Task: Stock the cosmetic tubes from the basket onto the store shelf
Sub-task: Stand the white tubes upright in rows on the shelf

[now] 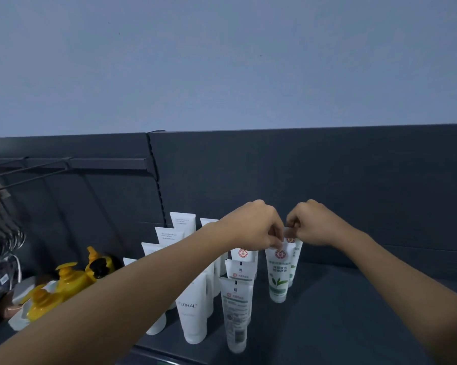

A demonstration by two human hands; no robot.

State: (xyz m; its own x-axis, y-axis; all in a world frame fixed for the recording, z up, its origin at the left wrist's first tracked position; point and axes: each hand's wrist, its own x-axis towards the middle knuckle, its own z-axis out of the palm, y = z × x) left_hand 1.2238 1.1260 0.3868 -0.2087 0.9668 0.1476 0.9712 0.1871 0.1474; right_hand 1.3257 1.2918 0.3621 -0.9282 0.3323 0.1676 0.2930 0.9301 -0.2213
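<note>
Fingers [276, 238] of our left hand [256, 227] are curled down and pinch the flat crimped top of the green-leaf tube [278, 277]. Those of our right hand [315, 225] are curled the same way and pinch the top of a second tube [296, 255] standing just behind the first. Our knuckles cover the seams, so we cannot tell exactly how each thumb lies.

Both tubes stand cap-down on the shelf [353, 299], long axis upright and leaning slightly back. Each tube therefore hangs straight below the fingers that hold it, and our two hands meet almost knuckle to knuckle above them. Neither hand is clearly nearer: the left sits over the front tube, the right over the rear one.

We judge the coming move to be a release. The fingers should open and lift up along that upright axis, since any sideways drag would likely tip a tall tube off its narrow cap.

Just to the left stands a file of clear tubes [237, 309], then the white FLORAL tubes [193, 306] in rows. Yellow pump bottles [72, 277] sit well apart at the far left. The basket is not in view.
</note>
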